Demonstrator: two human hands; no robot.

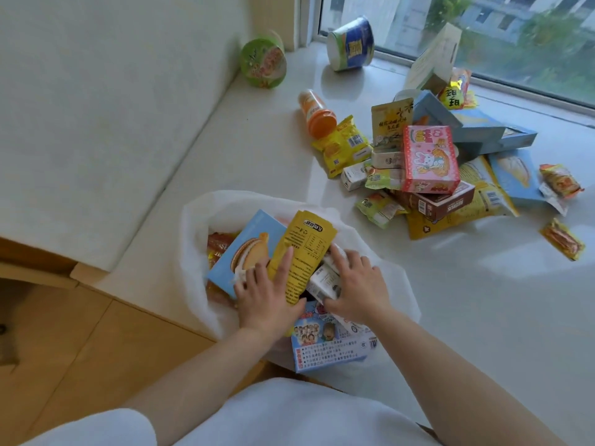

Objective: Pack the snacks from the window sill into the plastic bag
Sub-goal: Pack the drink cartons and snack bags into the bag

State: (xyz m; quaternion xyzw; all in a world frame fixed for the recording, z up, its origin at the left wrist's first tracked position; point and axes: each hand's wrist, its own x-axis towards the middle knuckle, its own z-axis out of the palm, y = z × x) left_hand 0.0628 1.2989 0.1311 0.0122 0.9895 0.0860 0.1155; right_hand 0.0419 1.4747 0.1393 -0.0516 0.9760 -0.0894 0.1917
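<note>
Nearest the camera, two bare forearms reach forward over a white garment into a white plastic bag that lies open on the pale window sill, close to its near edge. The left hand lies flat with its fingers spread, pressing on a yellow pouch and on a blue box printed with a sandwich biscuit; it presses rather than grips. The right hand rests palm down just beside it, fingers loosely spread over small white packets in the mouth of the bag, and whether it grips one of them cannot be told. A light blue box with cartoon faces lies under both wrists at the near lip of the bag, and orange-red wrappers show at the bag's left side.

Farther along the sill, well apart from the bag, a loose heap of snacks remains: a pink box with a rabbit on top of a brown box, yellow bags, several blue boxes, and small sachets scattered to the right. A yellow packet lies touching an orange-lidded canister tipped on its side. Farthest off, a green noodle bowl leans in the corner by the wall and a blue-and-white noodle cup lies tilted beside the window frame.
</note>
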